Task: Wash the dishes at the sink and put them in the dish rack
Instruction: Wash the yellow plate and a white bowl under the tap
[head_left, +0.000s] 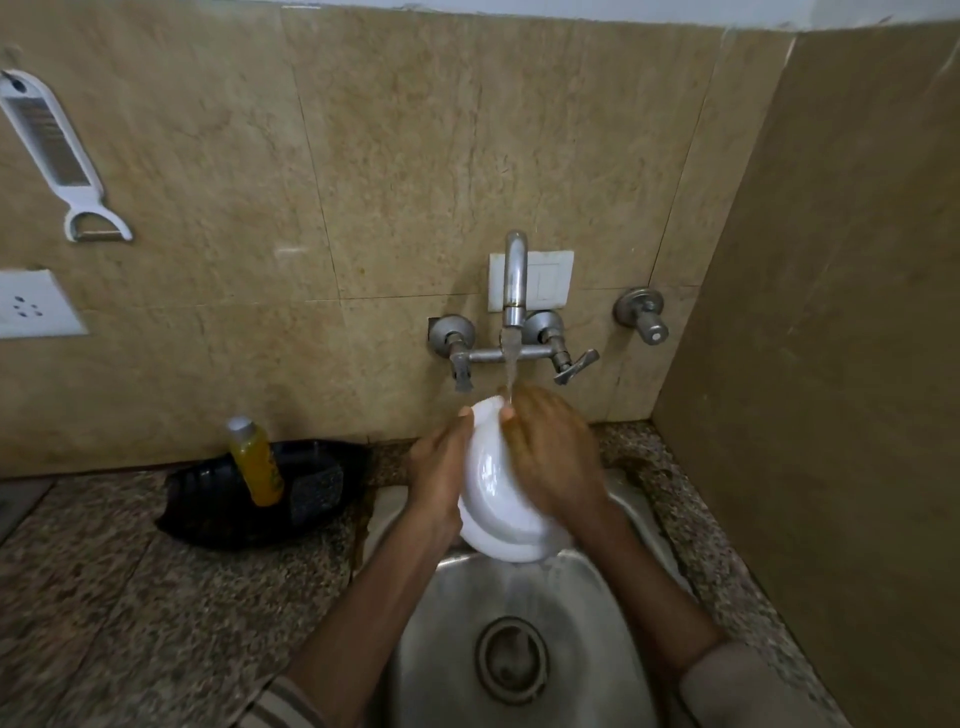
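White bowl (498, 499), smooth and shiny, wet, with a raised ring round its bottom. Tipped up on its side over the metal sink (582, 613), just under the tap (514, 280). Held at its left edge by the left hand (439, 478), fingers curled round the rim. Right hand (550, 457) laid flat on the bowl, fingers spread, not gripping. Thin stream of water (510, 364) landing near the fingertips. Yellow bottle (257, 462) in a black tray (218, 514) on the counter, off to the left.
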